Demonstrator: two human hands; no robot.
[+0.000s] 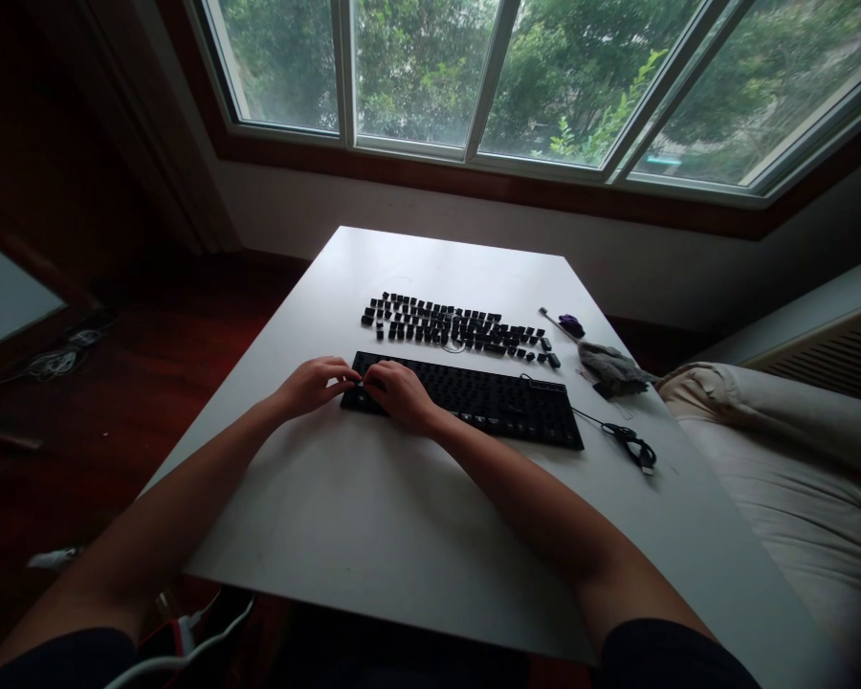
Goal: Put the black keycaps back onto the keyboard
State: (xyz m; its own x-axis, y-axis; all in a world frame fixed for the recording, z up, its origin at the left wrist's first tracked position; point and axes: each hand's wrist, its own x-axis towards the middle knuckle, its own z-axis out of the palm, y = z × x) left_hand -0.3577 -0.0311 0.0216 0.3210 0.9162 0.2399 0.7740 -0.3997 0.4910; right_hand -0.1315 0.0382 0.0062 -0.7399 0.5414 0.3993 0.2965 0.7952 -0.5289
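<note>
A black keyboard lies across the middle of a white table. Behind it, several loose black keycaps are laid out in rows. My left hand rests at the keyboard's left end with its fingers curled, fingertips touching the left edge. My right hand lies on the keyboard's left part, fingers bent and pinched towards the left hand. What the fingertips hold between them is too small and dark to make out.
To the right of the keyboard lie a grey cloth, a purple-tipped tool and a coiled black cable. A cushioned seat adjoins the table's right side. Windows stand behind; cables lie on the dark floor at left.
</note>
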